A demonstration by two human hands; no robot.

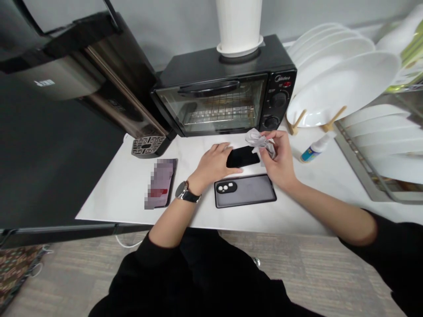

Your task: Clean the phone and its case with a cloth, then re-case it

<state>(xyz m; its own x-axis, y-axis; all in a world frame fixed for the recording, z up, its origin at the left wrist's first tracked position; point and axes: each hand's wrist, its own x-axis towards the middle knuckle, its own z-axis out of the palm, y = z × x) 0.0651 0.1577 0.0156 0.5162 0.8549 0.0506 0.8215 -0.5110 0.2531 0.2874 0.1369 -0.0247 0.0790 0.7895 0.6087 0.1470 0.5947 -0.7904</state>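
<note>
A black smartphone (243, 157) lies flat on the white counter, its screen dark. My left hand (214, 162) grips its left end, thumb along the near edge and fingers at the far side. In my right hand (280, 159) a crumpled white tissue (256, 138) is pinched over the phone's right end, partly covering it. Just in front of the phone lies a translucent phone case (247, 192) with a black rim and camera cutouts. A small spray bottle (315, 149) with a blue label stands to the right of my right hand.
Behind my hands sits a black toaster oven (224, 90) with a white pot (239, 24) on top. A drink dispenser (115, 97) stands left, and another phone (161, 182) lies nearer. White plates (346, 83) lean in racks at the right. The counter's front edge (198, 227) runs before me.
</note>
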